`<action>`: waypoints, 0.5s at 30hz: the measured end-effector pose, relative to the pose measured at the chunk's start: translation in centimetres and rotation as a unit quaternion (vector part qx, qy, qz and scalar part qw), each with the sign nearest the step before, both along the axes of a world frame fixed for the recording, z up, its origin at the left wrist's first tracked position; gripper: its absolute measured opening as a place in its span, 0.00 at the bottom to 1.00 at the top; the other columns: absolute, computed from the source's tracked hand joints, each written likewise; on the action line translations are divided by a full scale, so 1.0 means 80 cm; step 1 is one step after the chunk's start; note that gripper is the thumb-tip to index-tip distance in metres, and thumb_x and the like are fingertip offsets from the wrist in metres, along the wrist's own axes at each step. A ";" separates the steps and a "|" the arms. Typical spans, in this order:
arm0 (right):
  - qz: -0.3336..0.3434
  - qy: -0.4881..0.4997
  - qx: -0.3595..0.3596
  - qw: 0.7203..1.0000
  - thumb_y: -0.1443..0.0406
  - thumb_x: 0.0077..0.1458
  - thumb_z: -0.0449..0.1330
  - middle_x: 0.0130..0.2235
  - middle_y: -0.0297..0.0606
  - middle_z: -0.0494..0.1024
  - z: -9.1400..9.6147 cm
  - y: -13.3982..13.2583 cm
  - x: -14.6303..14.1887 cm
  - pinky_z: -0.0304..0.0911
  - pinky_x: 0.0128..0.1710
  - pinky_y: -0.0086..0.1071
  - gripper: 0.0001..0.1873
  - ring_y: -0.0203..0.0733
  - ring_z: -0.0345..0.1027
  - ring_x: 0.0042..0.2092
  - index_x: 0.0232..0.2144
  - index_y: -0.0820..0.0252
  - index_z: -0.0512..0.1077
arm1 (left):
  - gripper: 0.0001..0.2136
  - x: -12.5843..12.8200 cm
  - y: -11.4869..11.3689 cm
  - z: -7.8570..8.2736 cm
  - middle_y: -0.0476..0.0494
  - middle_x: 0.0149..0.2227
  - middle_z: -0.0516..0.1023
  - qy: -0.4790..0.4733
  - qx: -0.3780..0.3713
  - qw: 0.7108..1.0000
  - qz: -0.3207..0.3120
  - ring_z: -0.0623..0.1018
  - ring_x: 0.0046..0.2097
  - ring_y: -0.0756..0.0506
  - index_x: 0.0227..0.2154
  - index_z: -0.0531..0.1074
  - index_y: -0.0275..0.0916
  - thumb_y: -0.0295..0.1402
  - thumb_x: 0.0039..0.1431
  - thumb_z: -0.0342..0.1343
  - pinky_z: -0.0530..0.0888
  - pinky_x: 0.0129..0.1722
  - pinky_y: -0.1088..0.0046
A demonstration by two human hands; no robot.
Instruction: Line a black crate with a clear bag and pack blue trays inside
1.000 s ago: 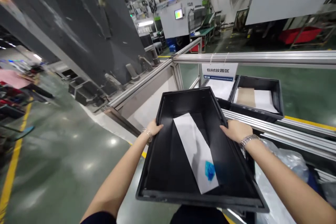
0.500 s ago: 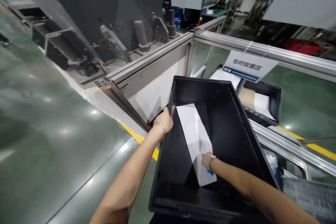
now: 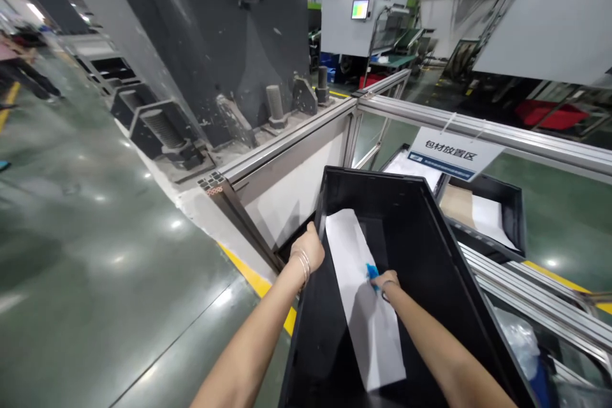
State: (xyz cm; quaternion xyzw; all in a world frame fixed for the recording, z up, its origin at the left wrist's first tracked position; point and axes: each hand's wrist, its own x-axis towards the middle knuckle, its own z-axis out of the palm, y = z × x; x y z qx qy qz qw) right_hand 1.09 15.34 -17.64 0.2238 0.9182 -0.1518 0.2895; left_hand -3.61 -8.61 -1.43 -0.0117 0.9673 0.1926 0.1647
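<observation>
**Blue piece now in the fingers, further up the sheet**

Since half a second ago the right hand (image 3: 385,280) has travelled up the white sheet (image 3: 363,293) toward the far end of the black crate (image 3: 444,268), and the small blue piece (image 3: 371,271) is now showing at its fingertips rather than lying near the sheet's lower end. The fingers are closing on that blue piece, pinching it just above the paper; whether it is fully lifted off cannot be told.

The left hand (image 3: 310,248) is clasping the crate's left rim, fingers wrapped over the edge, steadying it as it was a moment ago.

The sheet is lying slanted along the crate's floor, from the far left corner toward the near end. I judge the blue piece is being taken off the sheet.

Beyond the crate, an aluminium rail (image 3: 478,124) is carrying a hanging sign (image 3: 452,153), with another black tray (image 3: 514,204) holding paper and cardboard behind it.
</observation>
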 end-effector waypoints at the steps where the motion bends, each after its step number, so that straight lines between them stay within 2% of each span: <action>1: 0.015 -0.005 -0.018 1.000 0.60 0.59 0.58 0.40 0.39 0.75 0.011 -0.005 -0.003 0.70 0.39 0.36 0.13 0.39 0.71 0.39 0.40 0.65 0.71 | 0.24 -0.001 0.000 0.001 0.25 0.42 0.77 -0.002 0.000 1.000 0.000 0.78 0.45 0.34 0.57 0.52 0.26 0.27 0.58 0.46 0.72 0.42 0.61; 3: 0.054 -0.014 -0.048 0.997 0.61 0.59 0.59 0.38 0.36 0.75 0.040 -0.017 -0.015 0.69 0.40 0.36 0.11 0.38 0.71 0.39 0.37 0.65 0.71 | 0.24 -0.002 0.000 0.001 0.25 0.42 0.77 0.001 -0.003 1.000 -0.003 0.78 0.45 0.34 0.57 0.53 0.26 0.27 0.58 0.46 0.72 0.42 0.61; 5: 0.094 -0.004 -0.075 0.993 0.62 0.58 0.60 0.35 0.35 0.75 0.083 -0.029 -0.033 0.69 0.40 0.37 0.10 0.38 0.71 0.38 0.33 0.65 0.72 | 0.22 -0.002 0.000 -0.001 0.25 0.41 0.77 0.011 -0.006 1.000 -0.013 0.78 0.45 0.34 0.55 0.54 0.27 0.27 0.58 0.46 0.72 0.42 0.62; 7: 0.122 0.020 -0.099 0.987 0.63 0.56 0.62 0.32 0.34 0.75 0.142 -0.030 -0.053 0.69 0.39 0.36 0.09 0.37 0.70 0.36 0.30 0.65 0.71 | 0.20 -0.001 -0.001 -0.007 0.27 0.40 0.78 0.023 -0.002 1.000 -0.019 0.79 0.44 0.35 0.54 0.56 0.28 0.29 0.59 0.46 0.72 0.42 0.62; 9: 0.128 0.070 -0.124 0.981 0.63 0.55 0.61 0.29 0.35 0.74 0.214 -0.007 -0.064 0.67 0.36 0.34 0.09 0.37 0.69 0.33 0.28 0.65 0.71 | 0.20 -0.002 -0.002 -0.017 0.28 0.39 0.78 0.034 0.009 0.999 -0.026 0.79 0.43 0.35 0.53 0.57 0.30 0.32 0.60 0.45 0.72 0.41 0.63; 11: 0.114 0.138 -0.148 0.973 0.63 0.56 0.58 0.27 0.36 0.74 0.293 0.047 -0.051 0.64 0.32 0.31 0.10 0.37 0.68 0.30 0.29 0.66 0.72 | 0.21 -0.006 -0.003 -0.028 0.30 0.39 0.79 0.048 0.020 0.998 -0.038 0.79 0.43 0.36 0.55 0.56 0.31 0.34 0.60 0.44 0.73 0.41 0.63; 13: 0.095 0.219 -0.166 0.957 0.61 0.58 0.55 0.32 0.36 0.75 0.363 0.129 -0.008 0.62 0.34 0.28 0.11 0.36 0.67 0.33 0.34 0.65 0.71 | 0.22 -0.012 -0.003 -0.039 0.30 0.40 0.78 0.057 0.032 0.996 -0.052 0.79 0.43 0.36 0.55 0.56 0.31 0.36 0.60 0.43 0.73 0.41 0.63; 14: 0.087 0.251 -0.174 0.948 0.60 0.59 0.54 0.36 0.35 0.75 0.388 0.178 0.025 0.62 0.36 0.28 0.12 0.36 0.67 0.36 0.37 0.63 0.71 | 0.22 -0.015 -0.002 -0.043 0.29 0.40 0.78 0.060 0.037 0.996 -0.057 0.79 0.44 0.36 0.55 0.56 0.30 0.37 0.60 0.43 0.74 0.41 0.63; 15: 0.067 0.290 -0.169 0.940 0.58 0.59 0.53 0.37 0.36 0.75 0.404 0.231 0.064 0.62 0.38 0.29 0.14 0.38 0.66 0.37 0.37 0.63 0.70 | 0.23 -0.017 -0.001 -0.047 0.29 0.41 0.78 0.065 0.039 0.995 -0.060 0.79 0.44 0.36 0.55 0.57 0.30 0.38 0.60 0.43 0.74 0.42 0.62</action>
